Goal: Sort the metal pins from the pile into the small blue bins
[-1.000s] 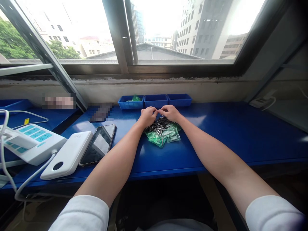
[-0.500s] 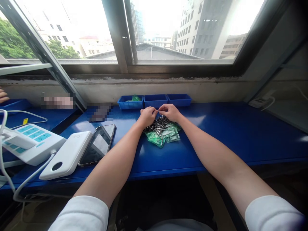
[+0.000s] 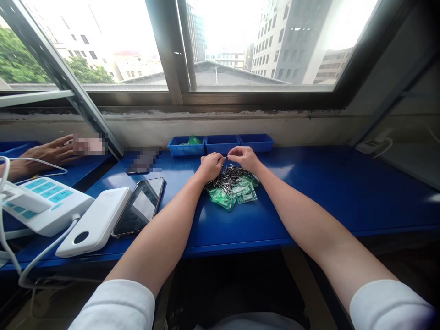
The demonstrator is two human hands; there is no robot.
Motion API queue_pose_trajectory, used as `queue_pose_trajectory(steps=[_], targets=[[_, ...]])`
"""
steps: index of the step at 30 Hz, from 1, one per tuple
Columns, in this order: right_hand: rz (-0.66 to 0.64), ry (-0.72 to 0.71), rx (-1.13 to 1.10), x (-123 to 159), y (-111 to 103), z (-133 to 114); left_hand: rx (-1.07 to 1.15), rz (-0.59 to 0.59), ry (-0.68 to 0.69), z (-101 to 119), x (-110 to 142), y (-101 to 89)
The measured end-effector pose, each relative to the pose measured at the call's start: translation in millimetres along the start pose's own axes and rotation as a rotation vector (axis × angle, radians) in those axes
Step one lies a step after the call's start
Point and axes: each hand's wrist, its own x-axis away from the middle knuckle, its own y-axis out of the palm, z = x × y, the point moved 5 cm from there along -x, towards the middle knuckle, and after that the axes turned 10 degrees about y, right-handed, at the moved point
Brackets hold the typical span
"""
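Observation:
My left hand (image 3: 211, 165) and my right hand (image 3: 244, 158) meet fingertip to fingertip over the blue table, both closed in a pinch. A small thin metal piece (image 3: 226, 157) shows between the fingertips, too small to tell its kind. Just below them lies a heap of short, thin metal pins (image 3: 229, 178), dark and silvery, partly hidden by my left hand. Green-tinted clear plastic bags (image 3: 225, 199) are spread under and in front of the heap, and my right wrist is above their far right side.
Three joined blue bins (image 3: 222, 145) stand by the wall; the left one holds green plastic (image 3: 194, 140). On the left are a phone (image 3: 140, 208), a white power bank (image 3: 94, 222) and a corded power strip (image 3: 48, 201). Another person's hand (image 3: 57, 151) reaches in at far left.
My right hand has shifted slightly up and right, its fingertips a little farther from my left hand, which stays put. The other person's hand has come farther into view at left.

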Motion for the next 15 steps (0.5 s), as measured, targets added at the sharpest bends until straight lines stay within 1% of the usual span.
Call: queue_pose_trajectory(steps=[6, 8, 9, 11, 13, 15], targets=[[-0.003, 0.046, -0.072, 1.5, -2.4, -1.2, 0.008, -0.001, 0.009, 2.3, 0.8, -0.3], [0.031, 0.050, -0.051, -0.3, -5.2, 1.7, -0.010, 0.009, -0.015, 1.0, 1.1, -0.6], [0.073, 0.048, -0.019, -1.3, -8.1, 3.3, -0.025, 0.019, -0.037, -0.4, 1.2, -1.0], [0.194, 0.041, 0.104, -2.4, -16.7, 6.1, -0.060, 0.036, -0.094, -4.3, 1.7, -1.7], [0.318, 0.028, 0.301, -2.0, -25.9, 7.6, -0.091, 0.036, -0.147, -8.3, 2.0, -1.8], [0.391, 0.033, 0.518, -1.4, -32.9, 9.3, -0.114, 0.019, -0.186, -11.5, 2.3, -1.1]])
